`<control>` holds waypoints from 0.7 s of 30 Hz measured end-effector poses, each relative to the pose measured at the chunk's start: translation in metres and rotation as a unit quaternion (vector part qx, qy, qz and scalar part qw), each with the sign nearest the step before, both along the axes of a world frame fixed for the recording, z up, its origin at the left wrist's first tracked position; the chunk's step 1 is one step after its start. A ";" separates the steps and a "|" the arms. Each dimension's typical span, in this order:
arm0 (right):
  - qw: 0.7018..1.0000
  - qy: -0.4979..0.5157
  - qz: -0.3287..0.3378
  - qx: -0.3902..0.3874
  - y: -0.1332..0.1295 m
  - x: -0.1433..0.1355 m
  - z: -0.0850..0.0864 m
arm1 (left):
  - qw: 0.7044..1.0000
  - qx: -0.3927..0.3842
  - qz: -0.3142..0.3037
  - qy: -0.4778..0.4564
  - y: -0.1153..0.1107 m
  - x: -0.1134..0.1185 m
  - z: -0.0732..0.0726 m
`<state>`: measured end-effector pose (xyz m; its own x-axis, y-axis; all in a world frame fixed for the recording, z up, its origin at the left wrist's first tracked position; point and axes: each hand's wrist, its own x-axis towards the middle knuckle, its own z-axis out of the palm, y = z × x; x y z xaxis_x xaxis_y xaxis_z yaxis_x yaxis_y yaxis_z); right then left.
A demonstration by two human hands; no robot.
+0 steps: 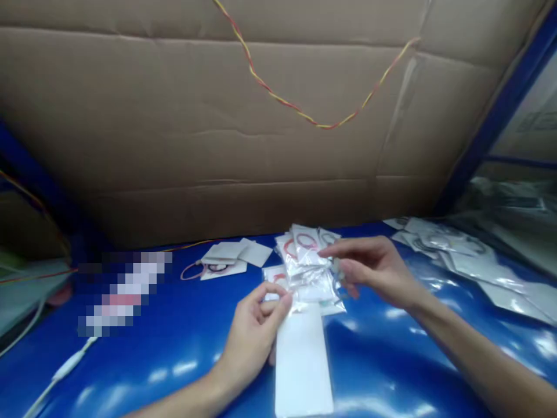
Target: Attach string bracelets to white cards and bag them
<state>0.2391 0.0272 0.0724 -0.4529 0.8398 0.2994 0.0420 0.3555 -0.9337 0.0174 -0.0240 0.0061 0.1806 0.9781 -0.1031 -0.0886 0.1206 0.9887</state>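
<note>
A long white card in a clear sleeve (303,363) lies on the blue surface in front of me. My left hand (256,325) pinches its upper left corner between thumb and fingers. My right hand (369,267) is raised to the right of the card, thumb and fingers closed around a small pale piece that is too blurred to make out. Just beyond the card is a pile of clear packets (304,255) holding white cards with red, pink and dark loops. The fingers of my right hand overlap the pile's right side.
More packets (474,255) spread over the right side of the blue surface (174,337). White cards (256,252) with a pink loop lie back left. A white cable (67,366) runs at left. Behind stands a cardboard wall (217,128) with a hanging twisted wire (324,126).
</note>
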 end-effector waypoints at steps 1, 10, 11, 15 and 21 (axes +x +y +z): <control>0.999 -0.031 0.026 -0.030 -0.001 0.000 0.000 | 1.000 -0.002 -0.001 0.006 0.000 0.000 0.001; 0.959 -0.144 -0.032 0.244 0.002 -0.014 -0.012 | 0.998 -0.011 -0.048 0.044 0.001 0.000 0.005; 0.948 -0.142 -0.042 0.281 0.003 -0.014 -0.014 | 0.997 -0.011 -0.052 0.048 0.002 -0.001 0.004; 0.925 -0.148 -0.022 0.349 0.004 -0.015 -0.020 | 0.996 -0.012 -0.056 0.073 0.003 -0.003 0.001; 0.939 -0.171 0.058 0.294 0.000 -0.018 -0.024 | 0.994 -0.013 -0.061 0.091 0.001 -0.003 -0.005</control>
<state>0.2207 0.0276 0.0485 -0.6851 0.5142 0.5160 0.2318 0.8254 -0.5148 0.0148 -0.0230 0.0015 0.2743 0.9466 -0.1693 0.1075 0.1448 0.9836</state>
